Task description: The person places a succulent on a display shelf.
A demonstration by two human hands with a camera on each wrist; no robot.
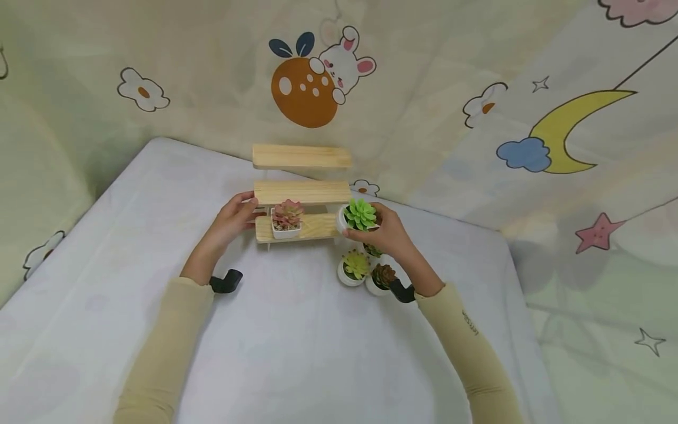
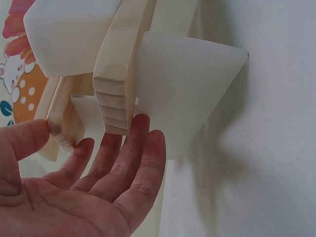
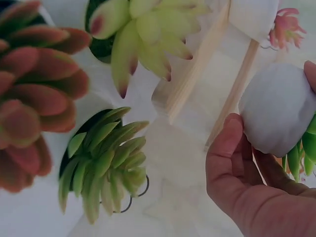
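Note:
A three-tier wooden shelf (image 1: 303,193) stands near the back of the cloth-covered table. On its lowest board, toward the left, sits a pink potted succulent (image 1: 288,217) in a squarish white pot. My left hand (image 1: 233,215) is at the shelf's left end, relaxed fingers (image 2: 154,153) right at the lower board (image 2: 116,84) and thumb by the board behind. At the shelf's right end, my right hand (image 1: 385,232) grips a bright green potted succulent (image 1: 362,214) by its round white pot (image 3: 279,108), held between thumb and fingers.
In front of my right hand stand several other potted succulents: a yellow-green one (image 1: 355,265), a reddish-brown one (image 1: 384,275) and a darker green one (image 3: 101,163), partly hidden in the head view. A printed cloth wall (image 1: 424,118) rises behind the table.

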